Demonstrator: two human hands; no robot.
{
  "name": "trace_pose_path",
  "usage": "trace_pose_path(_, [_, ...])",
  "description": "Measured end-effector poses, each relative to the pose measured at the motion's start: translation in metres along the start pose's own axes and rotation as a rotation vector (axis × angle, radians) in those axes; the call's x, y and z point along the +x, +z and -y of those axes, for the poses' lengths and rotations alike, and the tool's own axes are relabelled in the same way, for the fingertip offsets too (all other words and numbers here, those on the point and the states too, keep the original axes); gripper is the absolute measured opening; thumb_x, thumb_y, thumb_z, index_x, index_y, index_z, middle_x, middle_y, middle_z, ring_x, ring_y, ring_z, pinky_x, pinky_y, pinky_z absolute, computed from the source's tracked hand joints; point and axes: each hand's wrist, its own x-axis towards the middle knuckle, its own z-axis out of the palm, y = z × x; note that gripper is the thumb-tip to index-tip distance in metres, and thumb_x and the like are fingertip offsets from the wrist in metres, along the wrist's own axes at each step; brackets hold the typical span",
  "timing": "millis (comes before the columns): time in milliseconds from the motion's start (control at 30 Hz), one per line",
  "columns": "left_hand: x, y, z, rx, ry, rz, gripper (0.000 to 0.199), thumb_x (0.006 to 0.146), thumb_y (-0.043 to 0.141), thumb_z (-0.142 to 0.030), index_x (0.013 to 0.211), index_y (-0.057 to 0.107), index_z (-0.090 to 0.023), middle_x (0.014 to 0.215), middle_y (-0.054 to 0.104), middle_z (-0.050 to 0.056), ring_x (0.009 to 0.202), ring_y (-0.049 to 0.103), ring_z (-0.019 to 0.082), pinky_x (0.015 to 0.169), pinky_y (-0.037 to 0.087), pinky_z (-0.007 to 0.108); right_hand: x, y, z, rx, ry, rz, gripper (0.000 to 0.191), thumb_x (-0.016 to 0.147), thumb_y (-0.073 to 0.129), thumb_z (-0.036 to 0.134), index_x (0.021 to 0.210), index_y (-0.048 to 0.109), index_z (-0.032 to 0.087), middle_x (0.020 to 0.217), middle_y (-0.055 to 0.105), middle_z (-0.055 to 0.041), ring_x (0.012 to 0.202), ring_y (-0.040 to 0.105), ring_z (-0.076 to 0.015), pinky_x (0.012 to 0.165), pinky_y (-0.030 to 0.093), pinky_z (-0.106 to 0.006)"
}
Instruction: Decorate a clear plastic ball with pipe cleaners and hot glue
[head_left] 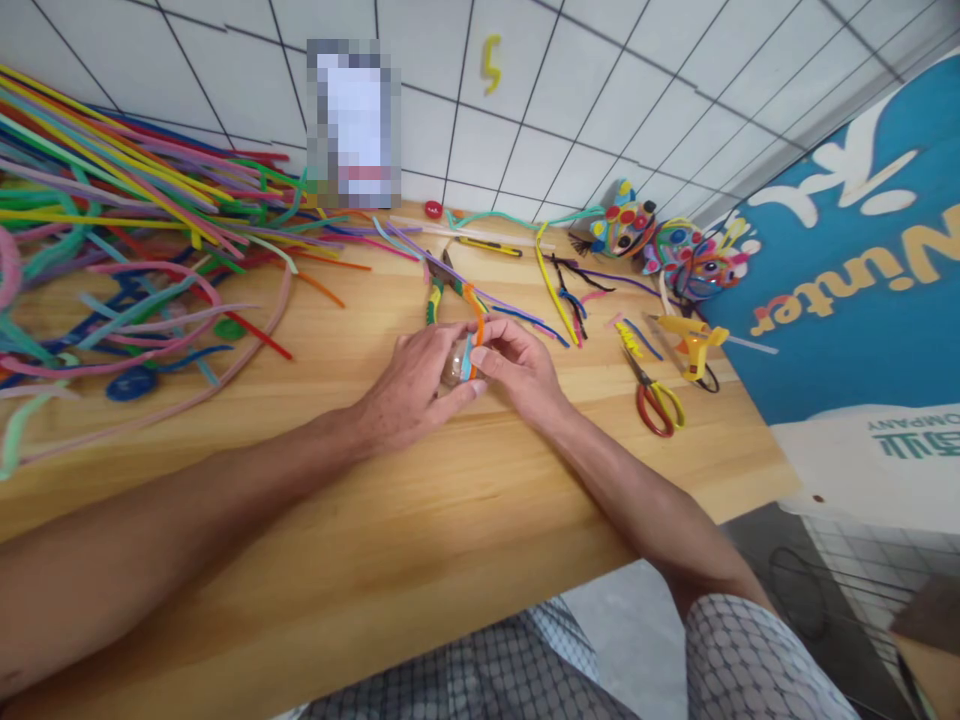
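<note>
Both hands meet over the middle of the wooden table. My left hand (412, 385) is closed around a small clear rounded object (453, 366), which has a light-blue band round it; its exact kind is partly hidden by the fingers. My right hand (523, 368) pinches an orange pipe cleaner (480, 325) against that object, with the thumb pressed on the band. One end of the orange strip stands up above the fingers. Just beyond the hands lie pliers (436, 290) with green and yellow handles.
Many coloured pipe cleaners (150, 215) spread over the left side. At the right lie scissors (658, 405) and a yellow glue gun (694, 343). Two decorated colourful figures (624, 225) stand by the tiled wall. A yellow utility knife (489, 246) and loose pipe cleaner pieces (574, 295) lie behind the hands.
</note>
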Motion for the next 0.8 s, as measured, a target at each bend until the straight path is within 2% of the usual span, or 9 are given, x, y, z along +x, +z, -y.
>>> trace_pose_path(100, [0.0001,-0.0006,0.0033,-0.027,0.029,0.008,0.062,0.108,0.068,-0.045,0.165,0.05,-0.028,0.161,0.07,0.017,0.15,0.068,0.041,0.127,0.054,0.068,0.0,-0.0004,-0.0021,0.04,0.008,-0.006,0.05,0.084,0.099,0.072,0.097,0.077,0.029,0.121,0.075,-0.004,0.109,0.069,-0.0229,0.101,0.061,-0.041])
trace_pose_path(367, [0.0012,-0.0023,0.0008,-0.08,-0.015,0.004,0.058,0.107,0.068,-0.046,0.161,0.055,-0.03,0.158,0.072,0.016,0.144,0.071,0.044,0.125,0.054,0.073,0.0002,0.0,-0.0082,0.024,0.031,-0.039,0.051,0.082,0.1,0.072,0.097,0.077,0.029,0.139,0.075,-0.0063,0.117,0.071,-0.0245,0.102,0.062,-0.042])
trace_pose_path(633, [-0.0004,-0.0014,-0.0018,-0.064,0.009,0.02,0.054,0.109,0.063,-0.04,0.16,0.052,-0.028,0.166,0.067,0.018,0.155,0.066,0.043,0.13,0.052,0.072,0.0022,-0.0027,-0.0058,0.091,0.086,-0.036,0.053,0.079,0.102,0.072,0.089,0.076,0.027,0.134,0.079,-0.0057,0.114,0.074,-0.0246,0.104,0.061,-0.043])
trace_pose_path(800, [-0.0019,-0.0003,-0.0006,-0.035,0.01,0.026,0.056,0.108,0.062,-0.039,0.162,0.05,-0.028,0.163,0.068,0.018,0.153,0.067,0.041,0.128,0.053,0.071,0.003,-0.0029,-0.0058,0.09,0.082,-0.05,0.055,0.077,0.102,0.074,0.09,0.077,0.027,0.133,0.079,-0.0051,0.113,0.074,-0.0242,0.104,0.062,-0.043])
